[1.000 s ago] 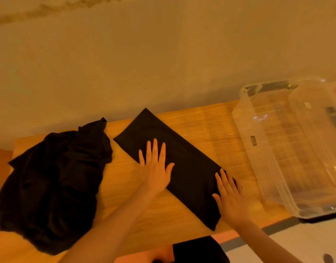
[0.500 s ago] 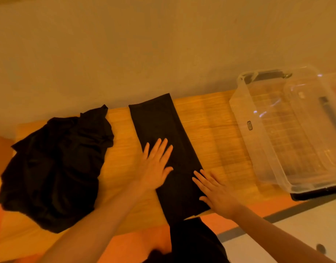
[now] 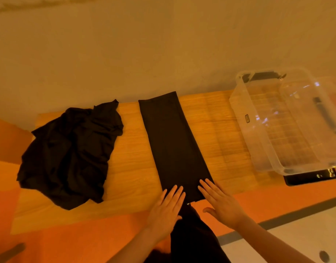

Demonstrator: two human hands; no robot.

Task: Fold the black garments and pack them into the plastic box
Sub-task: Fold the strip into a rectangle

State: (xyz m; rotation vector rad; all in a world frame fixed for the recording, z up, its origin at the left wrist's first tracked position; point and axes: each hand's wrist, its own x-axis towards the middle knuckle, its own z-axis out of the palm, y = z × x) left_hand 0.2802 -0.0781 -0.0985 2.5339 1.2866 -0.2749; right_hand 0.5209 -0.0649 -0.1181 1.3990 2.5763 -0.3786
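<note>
A black garment folded into a long narrow strip [image 3: 172, 141] lies flat on the wooden table [image 3: 216, 130], running from the far edge toward me. My left hand [image 3: 166, 207] rests flat with straight fingers on the strip's near left corner. My right hand [image 3: 220, 202] lies flat at the near right corner, fingertips touching the cloth. A crumpled pile of black garments [image 3: 72, 154] sits on the table's left part. The clear plastic box [image 3: 288, 120] stands open at the right end, with nothing inside.
A black flat object [image 3: 311, 176] lies under the box's near edge. The table backs onto a plain wall. Orange floor [image 3: 87, 243] surrounds the table's near side, with pale floor at the lower right. Dark clothing on my body shows between my arms.
The strip has been turned from a diagonal lie to pointing straight away from me. Both hands slid down from its middle to its near end.
</note>
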